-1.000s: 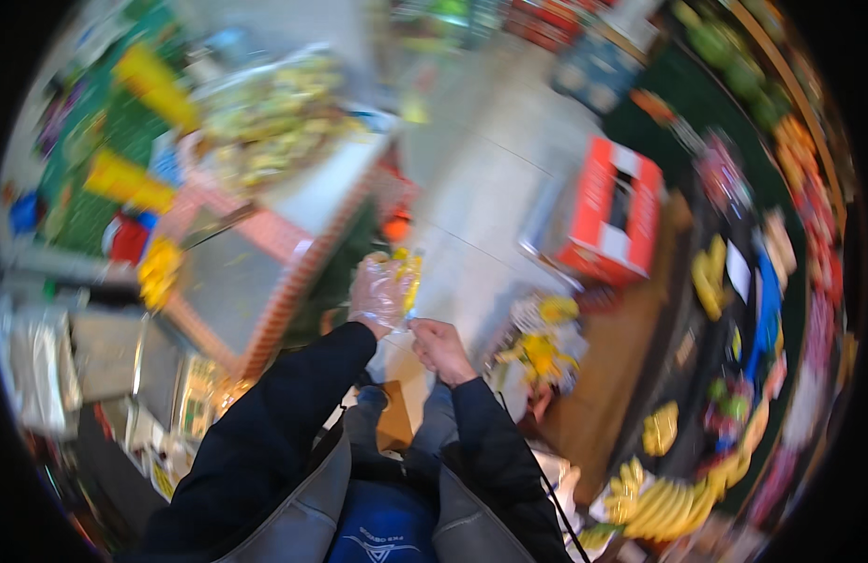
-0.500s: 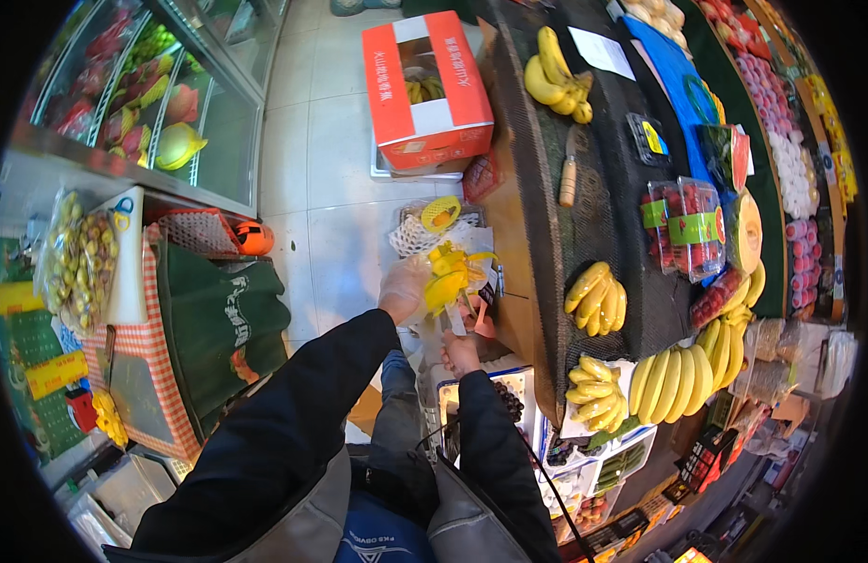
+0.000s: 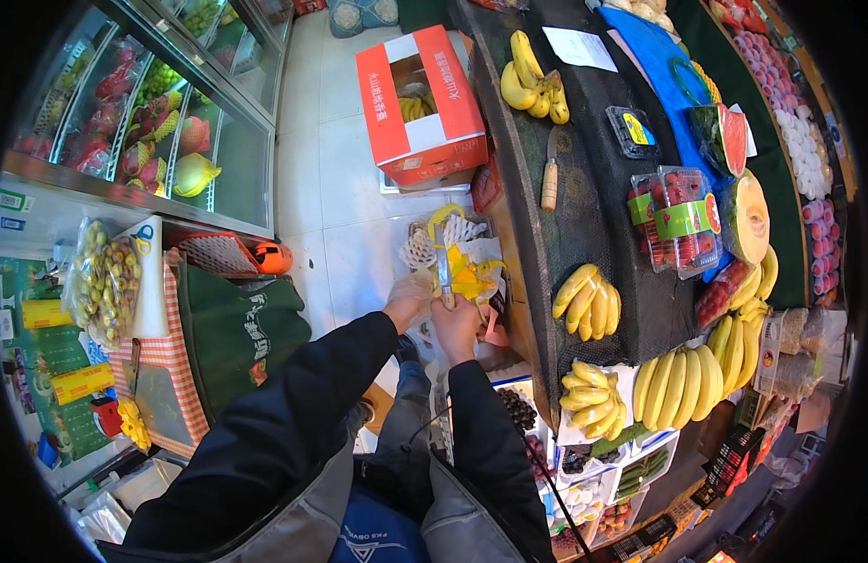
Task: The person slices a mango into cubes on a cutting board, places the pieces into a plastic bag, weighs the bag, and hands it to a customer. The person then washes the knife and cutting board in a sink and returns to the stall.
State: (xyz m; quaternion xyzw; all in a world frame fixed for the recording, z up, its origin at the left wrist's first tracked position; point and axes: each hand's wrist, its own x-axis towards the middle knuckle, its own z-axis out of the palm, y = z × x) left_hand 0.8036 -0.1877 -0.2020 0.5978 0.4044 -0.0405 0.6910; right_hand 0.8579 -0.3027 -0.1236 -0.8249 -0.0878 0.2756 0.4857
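My right hand (image 3: 458, 321) is closed round the handle of a knife (image 3: 444, 269), its blade pointing away from me. Beside it on the left, my left hand (image 3: 408, 298) wears a clear plastic glove. Its fingers are curled near the blade, and what they hold, if anything, is hidden. Just past my hands, bright yellow fruit pieces or peel (image 3: 473, 278) lie in crumpled clear plastic low by the counter's side. White foam fruit nets (image 3: 418, 248) and a yellow loop-shaped piece (image 3: 441, 218) are at the far edge of that pile.
Along my right runs a dark-matted counter (image 3: 584, 225) with bananas (image 3: 588, 302), a second knife (image 3: 550, 174), boxed strawberries (image 3: 682, 220) and a cut melon (image 3: 748, 218). A red carton (image 3: 424, 103) stands ahead on the floor. At left are a checked-cloth table (image 3: 176, 394) and a glass fridge (image 3: 223, 159).
The knife has come up into plain sight in my right hand, which moved forward. The yellow pieces now sit lower and right, apart from my left hand. My view has shifted slightly.
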